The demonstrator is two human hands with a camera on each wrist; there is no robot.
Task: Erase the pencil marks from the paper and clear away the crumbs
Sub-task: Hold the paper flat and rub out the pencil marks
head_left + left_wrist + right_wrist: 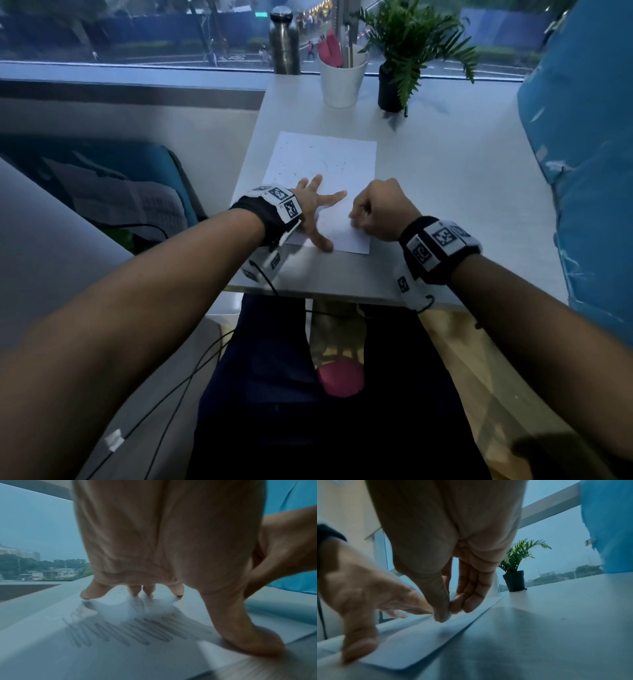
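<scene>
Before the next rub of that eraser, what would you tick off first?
1. Paper held down: ok, left hand presses spread fingers on it.
2. Eraser gripped: cannot tell, right hand pinches something small and hidden at the paper.
3. Pencil marks left: not ok, strokes remain under the left palm.
4. Crumbs cleared: not ok, dark bits lie on the far half.
5. Cup and potted plant out of the way: ok, both stand beyond the paper.

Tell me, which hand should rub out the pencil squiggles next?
Probably the right hand. Its thumb and fingertips are pinched together at the white sheet of paper, though the eraser itself is hidden. The left hand lies spread flat, pressing the paper beside the grey pencil squiggles.
</scene>
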